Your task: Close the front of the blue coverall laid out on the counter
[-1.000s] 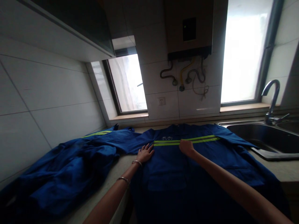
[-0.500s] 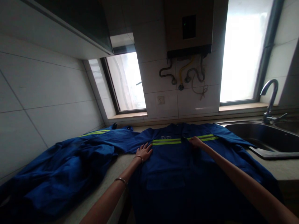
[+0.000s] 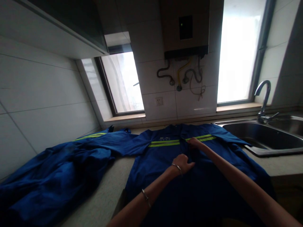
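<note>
Both hands on blue jacket (image 3: 165, 176) | left hand (image 3: 183, 163) seemingly curled | right hand (image 3: 194, 143) flat

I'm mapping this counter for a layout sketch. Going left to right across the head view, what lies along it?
Crumpled blue garment → spread blue jacket with left hand and right hand on its front → sink → tap.

A sink (image 3: 265, 138) with a tap (image 3: 263, 101) sits at the right of the counter (image 3: 104, 201). A water heater (image 3: 184, 28) hangs between two windows (image 3: 123, 82), pipes (image 3: 184, 77) and a socket (image 3: 159, 101) beneath it. A cabinet (image 3: 59, 28) hangs upper left.
</note>
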`<state>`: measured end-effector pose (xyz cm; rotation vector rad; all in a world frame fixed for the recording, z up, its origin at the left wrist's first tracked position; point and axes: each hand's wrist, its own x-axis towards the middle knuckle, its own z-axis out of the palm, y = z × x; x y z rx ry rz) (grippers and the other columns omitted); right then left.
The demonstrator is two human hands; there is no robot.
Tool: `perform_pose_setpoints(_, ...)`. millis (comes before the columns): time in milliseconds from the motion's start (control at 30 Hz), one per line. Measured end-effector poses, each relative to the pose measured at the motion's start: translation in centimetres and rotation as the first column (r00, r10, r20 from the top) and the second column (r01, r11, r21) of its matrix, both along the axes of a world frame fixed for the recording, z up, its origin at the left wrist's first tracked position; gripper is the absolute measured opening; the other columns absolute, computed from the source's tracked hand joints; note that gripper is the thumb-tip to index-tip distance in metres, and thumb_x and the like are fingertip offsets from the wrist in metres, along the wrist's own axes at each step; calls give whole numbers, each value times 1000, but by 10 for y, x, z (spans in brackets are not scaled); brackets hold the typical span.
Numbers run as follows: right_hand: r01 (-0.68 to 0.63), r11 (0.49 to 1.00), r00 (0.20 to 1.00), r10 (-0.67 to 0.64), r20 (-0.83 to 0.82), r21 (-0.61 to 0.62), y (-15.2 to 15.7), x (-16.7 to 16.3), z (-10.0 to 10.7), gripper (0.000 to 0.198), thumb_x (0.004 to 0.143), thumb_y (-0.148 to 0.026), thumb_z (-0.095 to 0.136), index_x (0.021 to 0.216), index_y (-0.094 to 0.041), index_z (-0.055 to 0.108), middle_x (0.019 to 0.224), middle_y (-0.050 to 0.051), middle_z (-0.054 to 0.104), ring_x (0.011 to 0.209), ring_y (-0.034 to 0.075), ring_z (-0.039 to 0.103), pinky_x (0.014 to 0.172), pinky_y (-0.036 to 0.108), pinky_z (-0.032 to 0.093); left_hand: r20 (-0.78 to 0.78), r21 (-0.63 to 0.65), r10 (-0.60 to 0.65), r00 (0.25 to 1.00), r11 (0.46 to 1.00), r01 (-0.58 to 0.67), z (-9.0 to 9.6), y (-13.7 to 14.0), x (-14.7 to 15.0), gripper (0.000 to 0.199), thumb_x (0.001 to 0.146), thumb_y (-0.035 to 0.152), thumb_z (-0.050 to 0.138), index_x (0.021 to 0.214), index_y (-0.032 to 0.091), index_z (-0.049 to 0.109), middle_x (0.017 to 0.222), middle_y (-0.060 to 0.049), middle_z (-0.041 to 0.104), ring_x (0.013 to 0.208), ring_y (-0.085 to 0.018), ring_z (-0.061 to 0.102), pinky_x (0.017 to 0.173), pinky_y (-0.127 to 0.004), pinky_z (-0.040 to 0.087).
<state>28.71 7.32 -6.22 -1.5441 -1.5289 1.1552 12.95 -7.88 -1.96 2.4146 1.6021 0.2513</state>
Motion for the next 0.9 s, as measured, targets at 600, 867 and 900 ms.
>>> perform_pose_setpoints(600, -49, 995, 993, 40, -111, -87, -5, 2, 4, 21, 80, -18, 49, 59, -16, 50, 51, -1, 55, 52, 10, 55, 54, 19, 48, -108, 310, 146, 983, 945, -107, -8, -50, 54, 60, 77, 20, 55, 133, 11, 36, 104, -18, 57, 97, -28, 56, 85, -42, 41)
perform_pose_setpoints(867, -64, 996, 996, 61, -62, -57, -11, 3, 9, 20, 77, -23, 53, 59, -16, 51, 53, -2, 55, 52, 11, 56, 58, 23, 49, -122, 269, 272, 955, 935, -232, -2, -56, 68, 48, 85, 12, 41, 133, 17, 38, 97, -17, 56, 79, -20, 63, 70, -32, 47)
perform_pose_setpoints(900, -67, 997, 996, 65, -53, -44, -11, 4, 9, 20, 77, -23, 54, 58, -16, 51, 53, -1, 56, 53, 11, 56, 58, 23, 50, -123, 229, 273, 954, 943, -241, 1, -58, 67, 52, 84, 11, 43, 135, 17, 35, 97, -17, 57, 79, -21, 63, 68, -31, 48)
